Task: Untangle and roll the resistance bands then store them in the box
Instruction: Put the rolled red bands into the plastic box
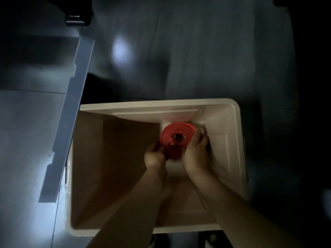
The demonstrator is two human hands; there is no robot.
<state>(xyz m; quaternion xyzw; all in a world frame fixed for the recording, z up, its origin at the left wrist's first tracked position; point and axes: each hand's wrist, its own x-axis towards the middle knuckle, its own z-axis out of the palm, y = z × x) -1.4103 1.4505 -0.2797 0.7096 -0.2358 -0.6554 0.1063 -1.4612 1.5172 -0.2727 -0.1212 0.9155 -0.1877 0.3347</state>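
A red resistance band [176, 136], rolled into a flat coil, is held deep inside a white plastic box [238, 126] near its far right corner. My left hand [155, 156] grips the coil's near left edge. My right hand [196, 153] curls round its right side. Both forearms reach down into the box from the near edge. The coil's lower part is hidden behind my fingers.
The box's lid [68, 122], pale grey-blue, leans tilted along the box's left side. Dark glossy floor [197, 51] surrounds the box, with a bright light reflection at the upper middle. The scene is dim; the box's left inner wall lies in shadow.
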